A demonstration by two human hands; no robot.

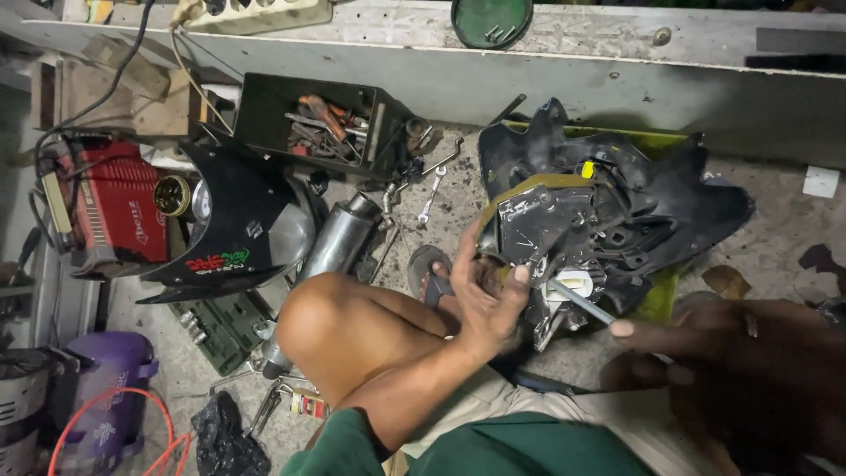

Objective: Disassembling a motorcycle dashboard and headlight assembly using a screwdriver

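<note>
Head view: right hand (705,353) dim, blurred, its grip on screwdriver (582,302) unclear.

Small red-and-white labelled packet (306,404) on the floor, lower left

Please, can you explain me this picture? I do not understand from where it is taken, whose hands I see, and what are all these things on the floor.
The camera sits on a person's head and looks down, so the bent knee and both hands belong to that person, who sits on a concrete floor. The left hand steadies a black plastic motorcycle body panel. The right hand has a slim metal tool in its grip, tip at the panel's white connector. Around lie a black tool tray, a loose wrench, a chrome exhaust pipe, a black headlight cover, a red machine and a purple container.
</note>
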